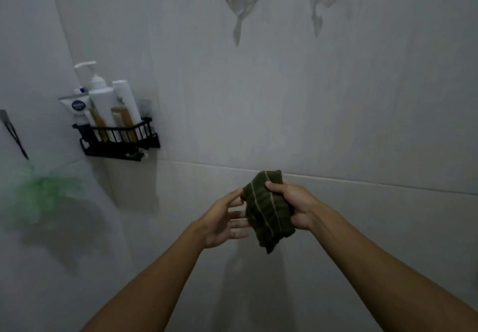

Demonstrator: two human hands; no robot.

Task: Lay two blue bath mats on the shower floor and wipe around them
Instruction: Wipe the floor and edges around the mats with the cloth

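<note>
Both forearms reach out from close by, and the hands meet in front of the tiled wall. The right hand [292, 202] grips a dark green cloth [266, 209] with thin pale stripes, fingers curled over its upper edge and the bundle bunched against the palm. The left hand [223, 219] is spread, fingers loose and straight, its tips just touching the cloth's near edge.

The cloth looks soft and light; it droops from the grip in folds, a corner hanging below the hands. I'd judge it folds and wads easily, so taking it by a bunched middle gives a firm pad for wiping, while a grip on one edge would let it flop. If damp it would cling rather than slip.

No blue bath mats show here, and the shower floor is out of view.

Farther off, a green mesh sponge [42, 197] hangs at the left. A black wire caddy [116, 137] in the corner holds white bottles [103, 104] and tubes. High on the wall [362, 124] are two clear hooks [241, 3].
</note>
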